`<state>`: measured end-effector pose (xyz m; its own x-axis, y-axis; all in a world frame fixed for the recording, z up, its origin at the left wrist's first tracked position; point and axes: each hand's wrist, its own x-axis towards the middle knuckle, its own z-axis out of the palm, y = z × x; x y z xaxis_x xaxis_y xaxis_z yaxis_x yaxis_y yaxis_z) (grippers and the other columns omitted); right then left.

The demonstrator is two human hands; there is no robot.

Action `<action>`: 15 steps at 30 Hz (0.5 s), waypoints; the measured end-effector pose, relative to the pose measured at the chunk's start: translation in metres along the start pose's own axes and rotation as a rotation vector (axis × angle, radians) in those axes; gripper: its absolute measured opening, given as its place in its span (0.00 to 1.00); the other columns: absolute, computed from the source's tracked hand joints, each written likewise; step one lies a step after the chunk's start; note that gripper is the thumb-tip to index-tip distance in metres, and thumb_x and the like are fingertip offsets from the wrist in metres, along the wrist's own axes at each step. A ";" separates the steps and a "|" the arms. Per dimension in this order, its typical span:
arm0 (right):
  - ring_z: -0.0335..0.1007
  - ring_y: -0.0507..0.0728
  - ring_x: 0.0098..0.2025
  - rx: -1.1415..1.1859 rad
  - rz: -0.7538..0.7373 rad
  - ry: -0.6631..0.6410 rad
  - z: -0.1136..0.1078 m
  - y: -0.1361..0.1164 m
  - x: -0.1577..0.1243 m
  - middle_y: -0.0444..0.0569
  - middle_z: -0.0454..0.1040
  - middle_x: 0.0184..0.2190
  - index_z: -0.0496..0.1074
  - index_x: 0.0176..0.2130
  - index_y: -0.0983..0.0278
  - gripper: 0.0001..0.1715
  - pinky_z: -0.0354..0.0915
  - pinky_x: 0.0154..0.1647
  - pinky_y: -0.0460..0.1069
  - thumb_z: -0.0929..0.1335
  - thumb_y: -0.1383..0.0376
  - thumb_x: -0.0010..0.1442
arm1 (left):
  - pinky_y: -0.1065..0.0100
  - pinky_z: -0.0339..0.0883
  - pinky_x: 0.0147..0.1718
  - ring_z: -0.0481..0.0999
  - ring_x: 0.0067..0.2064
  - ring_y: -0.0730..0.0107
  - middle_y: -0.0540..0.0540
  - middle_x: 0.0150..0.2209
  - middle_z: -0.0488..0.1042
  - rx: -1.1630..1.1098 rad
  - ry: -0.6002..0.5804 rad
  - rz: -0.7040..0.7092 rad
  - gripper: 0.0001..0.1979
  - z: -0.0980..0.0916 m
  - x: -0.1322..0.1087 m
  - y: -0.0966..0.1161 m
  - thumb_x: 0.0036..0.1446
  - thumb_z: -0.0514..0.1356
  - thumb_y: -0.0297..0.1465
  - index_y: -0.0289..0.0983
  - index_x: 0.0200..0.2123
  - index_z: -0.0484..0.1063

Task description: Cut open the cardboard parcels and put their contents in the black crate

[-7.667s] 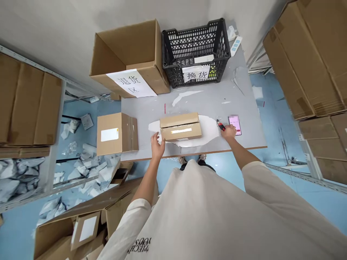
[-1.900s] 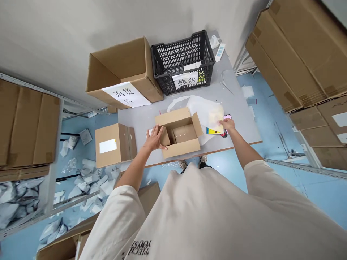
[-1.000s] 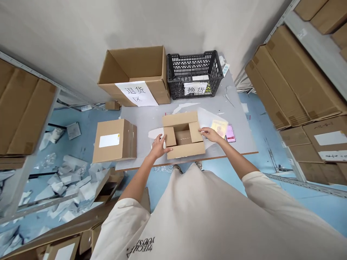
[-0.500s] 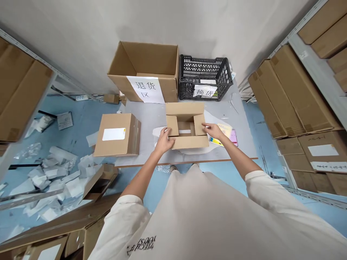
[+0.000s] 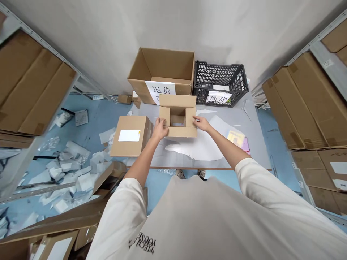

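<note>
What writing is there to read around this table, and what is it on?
"退货": white sheet on the large carton; its lower line is partly hidden by the open box.
"换货": paper on the black crate.
Too distorted to read surely: black lettering on the shirt.
Too small or blurred: the yellow packet, the white label, the right shelf's cartons.

Not possible to read fully the paper sign [image 5: 159, 89], partly covered at its lower line by the raised flap [image 5: 177, 99] of the open box [image 5: 179, 133]. Difficult to identify the pale strip [image 5: 178, 125] inside this box, too small to tell. Not possible to see the lower part of the yellow packet [image 5: 235, 138], hidden behind the right forearm [image 5: 226, 144], or to read the phone [image 5: 246, 146], blurred in one patch. Also not possible to read the white label [image 5: 129, 135], or to see whole the large carton [image 5: 65, 219], cut by the bottom edge.
</note>
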<state>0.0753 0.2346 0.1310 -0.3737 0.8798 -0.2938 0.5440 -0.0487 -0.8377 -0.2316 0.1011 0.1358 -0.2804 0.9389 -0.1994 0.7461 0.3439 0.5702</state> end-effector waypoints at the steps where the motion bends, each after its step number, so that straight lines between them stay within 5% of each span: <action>1: 0.83 0.64 0.63 0.005 0.006 -0.018 0.007 0.000 0.004 0.57 0.75 0.74 0.76 0.73 0.65 0.38 0.69 0.77 0.60 0.73 0.62 0.67 | 0.41 0.63 0.78 0.63 0.81 0.34 0.37 0.84 0.53 0.002 -0.007 -0.022 0.39 0.000 0.003 -0.004 0.62 0.64 0.35 0.42 0.76 0.68; 9: 0.76 0.68 0.70 -0.031 -0.013 -0.091 0.036 0.019 0.027 0.61 0.67 0.79 0.69 0.79 0.64 0.44 0.68 0.78 0.63 0.72 0.59 0.68 | 0.39 0.54 0.80 0.58 0.82 0.35 0.30 0.83 0.55 0.108 -0.044 -0.073 0.29 0.004 0.009 -0.010 0.64 0.63 0.34 0.38 0.68 0.74; 15: 0.80 0.66 0.64 -0.035 -0.138 -0.021 0.011 0.040 0.026 0.64 0.71 0.74 0.78 0.71 0.65 0.34 0.67 0.77 0.64 0.72 0.55 0.72 | 0.33 0.49 0.80 0.58 0.82 0.38 0.31 0.81 0.60 0.106 0.039 0.106 0.25 0.011 0.006 0.022 0.72 0.57 0.36 0.40 0.68 0.75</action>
<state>0.0791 0.2498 0.0847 -0.4623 0.8668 -0.1869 0.5124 0.0891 -0.8541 -0.2104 0.1148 0.1387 -0.2189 0.9695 -0.1103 0.8315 0.2445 0.4988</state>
